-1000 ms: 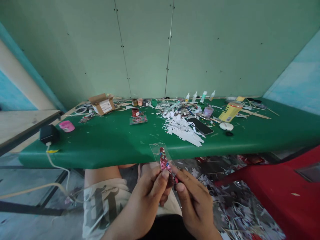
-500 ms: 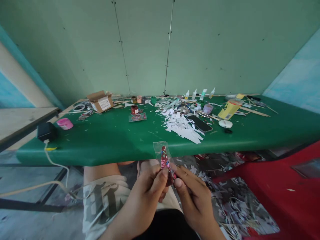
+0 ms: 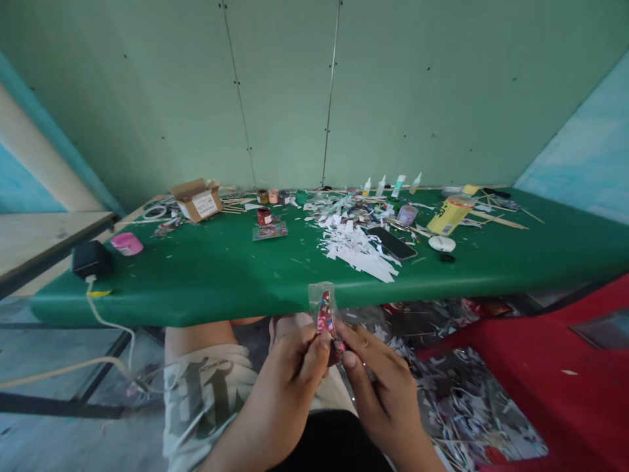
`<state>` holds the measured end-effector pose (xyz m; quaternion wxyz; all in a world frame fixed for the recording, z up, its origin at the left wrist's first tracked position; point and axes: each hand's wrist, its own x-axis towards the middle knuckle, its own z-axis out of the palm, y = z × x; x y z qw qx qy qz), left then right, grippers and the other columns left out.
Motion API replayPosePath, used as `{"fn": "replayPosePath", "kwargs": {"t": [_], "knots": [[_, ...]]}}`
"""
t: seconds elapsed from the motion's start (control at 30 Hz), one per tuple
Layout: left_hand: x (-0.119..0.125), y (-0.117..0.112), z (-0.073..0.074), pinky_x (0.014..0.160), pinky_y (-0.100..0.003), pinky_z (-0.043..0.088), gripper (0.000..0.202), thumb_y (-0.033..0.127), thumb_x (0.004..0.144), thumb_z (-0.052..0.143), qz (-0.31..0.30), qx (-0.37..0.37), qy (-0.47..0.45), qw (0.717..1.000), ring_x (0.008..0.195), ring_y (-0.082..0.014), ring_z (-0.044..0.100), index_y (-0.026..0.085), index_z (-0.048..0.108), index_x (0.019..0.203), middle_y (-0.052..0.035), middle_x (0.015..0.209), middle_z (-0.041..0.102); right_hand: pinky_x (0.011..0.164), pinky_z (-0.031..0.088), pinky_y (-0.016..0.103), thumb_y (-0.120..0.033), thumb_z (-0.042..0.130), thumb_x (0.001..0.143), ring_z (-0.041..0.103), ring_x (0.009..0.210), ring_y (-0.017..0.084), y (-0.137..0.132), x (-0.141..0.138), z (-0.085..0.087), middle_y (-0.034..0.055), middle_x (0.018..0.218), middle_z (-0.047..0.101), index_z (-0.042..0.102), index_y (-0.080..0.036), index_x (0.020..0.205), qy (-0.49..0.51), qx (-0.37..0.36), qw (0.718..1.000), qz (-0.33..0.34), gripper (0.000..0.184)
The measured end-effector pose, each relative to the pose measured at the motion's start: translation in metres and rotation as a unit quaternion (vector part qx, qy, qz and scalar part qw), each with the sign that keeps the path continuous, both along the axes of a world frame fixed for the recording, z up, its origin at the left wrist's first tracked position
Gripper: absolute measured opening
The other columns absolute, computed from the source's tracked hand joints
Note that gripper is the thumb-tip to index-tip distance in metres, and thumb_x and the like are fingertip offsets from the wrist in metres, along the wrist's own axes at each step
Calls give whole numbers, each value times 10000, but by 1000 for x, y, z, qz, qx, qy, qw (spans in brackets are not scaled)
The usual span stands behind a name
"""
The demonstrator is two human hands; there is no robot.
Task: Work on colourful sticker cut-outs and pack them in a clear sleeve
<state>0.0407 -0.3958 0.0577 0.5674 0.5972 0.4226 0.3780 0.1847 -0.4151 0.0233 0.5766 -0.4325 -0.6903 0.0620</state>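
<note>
Both my hands meet over my lap, just below the front edge of the green table (image 3: 221, 288). My left hand (image 3: 289, 373) and my right hand (image 3: 378, 387) pinch the lower end of a small clear plastic sleeve (image 3: 322, 305) between thumbs and fingers. Inside the sleeve is a narrow strip with a red and pink pattern, standing nearly upright. Its bottom end is hidden behind my fingers.
On the table lie a heap of white paper scraps (image 3: 358, 252), a black phone (image 3: 393, 244), a yellow bottle (image 3: 449, 215), small paint jars (image 3: 265, 215), a cardboard box (image 3: 199, 200), a pink lid (image 3: 126, 244) and a black charger (image 3: 91, 259). A red chair (image 3: 555, 373) stands right; scraps litter the floor.
The sleeve has tilted a little more upright and shifted slightly right between my fingers. My hands stay together over my lap.
</note>
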Motion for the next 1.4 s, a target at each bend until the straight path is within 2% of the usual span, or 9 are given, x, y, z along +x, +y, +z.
{"fn": "replayPosePath", "kwargs": {"t": [0.37, 0.63, 0.77, 0.9, 1.0, 1.1, 1.17, 1.27, 1.4], "knots": [[10, 3, 6, 448, -208, 305, 334, 411, 869, 505, -62, -114, -127, 983, 435, -57, 230, 191, 420, 633, 90, 502, 285, 719, 598, 296, -227, 478, 938, 724, 889, 211, 5, -5, -3, 106, 1028, 749, 666, -201, 1181, 45, -12, 999, 0, 308], [11, 4, 4, 398, -210, 299, 338, 424, 800, 548, -24, -171, -91, 981, 372, -48, 206, 212, 377, 601, 112, 453, 245, 669, 591, 289, -250, 480, 932, 725, 875, 215, 11, -8, -8, 101, 1005, 757, 697, -192, 1131, 74, -29, 997, -19, 301], [13, 1, -1, 388, -203, 283, 295, 377, 807, 505, -65, -199, -88, 974, 363, -42, 175, 207, 392, 594, 109, 441, 250, 759, 575, 346, -314, 486, 922, 715, 895, 228, 22, -1, -20, 113, 997, 754, 712, -153, 1082, 142, -88, 982, -87, 320], [15, 1, -8, 414, -200, 263, 287, 399, 770, 549, -30, -206, -93, 974, 381, -48, 222, 206, 402, 615, 111, 445, 257, 626, 546, 314, -420, 497, 892, 683, 730, 202, 27, 13, -18, 91, 837, 732, 710, -136, 1035, 226, -164, 955, -101, 383], [16, 3, -10, 435, -207, 241, 313, 424, 781, 550, 10, -173, -63, 983, 423, -63, 239, 207, 395, 617, 103, 468, 249, 532, 479, 248, -443, 544, 865, 593, 591, 146, 21, 15, -5, 24, 660, 640, 708, -152, 896, 246, -191, 950, -28, 335], [15, 3, -8, 457, -223, 250, 334, 407, 846, 497, 1, -95, -15, 995, 477, -83, 266, 193, 422, 600, 69, 514, 300, 498, 445, 218, -422, 584, 851, 528, 534, 116, 13, 7, 6, -12, 581, 554, 619, -165, 703, 274, -214, 932, 104, 300], [14, 3, -7, 477, -231, 276, 338, 397, 882, 476, -7, -28, 24, 999, 513, -100, 323, 178, 491, 626, 38, 552, 384, 494, 449, 212, -397, 597, 851, 524, 520, 109, 11, -1, 8, -22, 568, 537, 556, -175, 660, 307, -222, 913, 151, 296], [13, 4, -6, 502, -238, 312, 332, 430, 903, 468, 22, 60, 67, 996, 570, -132, 425, 179, 596, 728, -8, 631, 523, 488, 458, 205, -369, 586, 868, 531, 498, 104, 9, -11, 4, -32, 556, 540, 530, -184, 671, 321, -214, 913, 134, 276], [12, 9, -9, 500, -242, 313, 407, 463, 933, 397, 90, 129, 106, 982, 548, -140, 447, 194, 562, 676, -8, 584, 520, 549, 488, 199, -335, 516, 920, 595, 577, 115, 4, -17, -2, -16, 624, 607, 573, -193, 750, 228, -167, 956, 81, 229]]}}
